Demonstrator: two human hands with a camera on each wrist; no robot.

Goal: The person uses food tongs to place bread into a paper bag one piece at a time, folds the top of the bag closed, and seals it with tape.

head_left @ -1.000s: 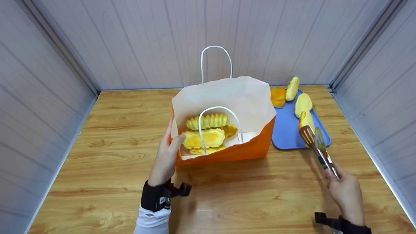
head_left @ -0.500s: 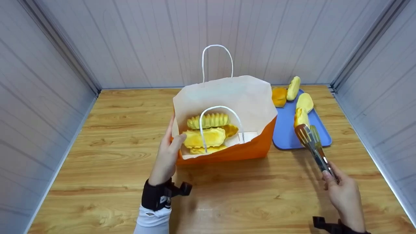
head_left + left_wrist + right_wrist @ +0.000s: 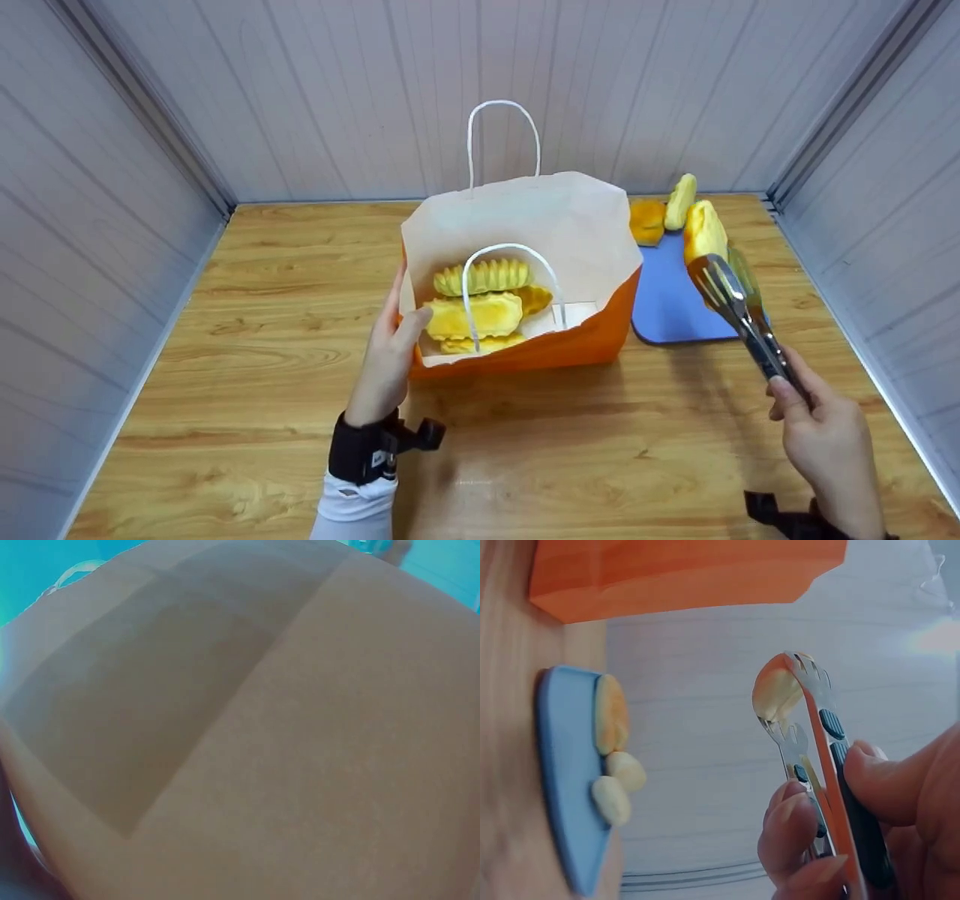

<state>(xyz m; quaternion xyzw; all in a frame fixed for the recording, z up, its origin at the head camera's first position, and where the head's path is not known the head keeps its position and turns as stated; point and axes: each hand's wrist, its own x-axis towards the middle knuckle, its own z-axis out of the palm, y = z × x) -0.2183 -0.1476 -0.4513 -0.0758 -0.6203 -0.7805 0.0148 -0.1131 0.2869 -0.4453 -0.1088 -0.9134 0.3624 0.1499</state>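
My left hand (image 3: 384, 364) grips the left side of an orange paper bag (image 3: 570, 349), its thumb over the rim. Several yellow breads (image 3: 476, 315) lie inside the open bag, behind a white cord handle (image 3: 466, 289). The bag's side (image 3: 315, 757) fills most of the left wrist view. In my right hand (image 3: 829, 442) I hold metal serving tongs (image 3: 763, 351) with dark grips. The tong heads pinch a golden-topped bread (image 3: 703, 231), which in the right wrist view hangs in the air, well apart from the blue tray (image 3: 566, 787).
Right of the bag stands the blue tray. An orange-brown bun (image 3: 646, 223) and a pale long bread (image 3: 680, 202) show at its far end; another pale bread (image 3: 611, 800) appears in the right wrist view. Panelled walls (image 3: 360, 97) enclose the wooden table (image 3: 262, 315).
My right hand has moved the tongs up off the tray, lifting the bread they pinch; the hand itself shifted slightly right. My left hand stays on the bag.
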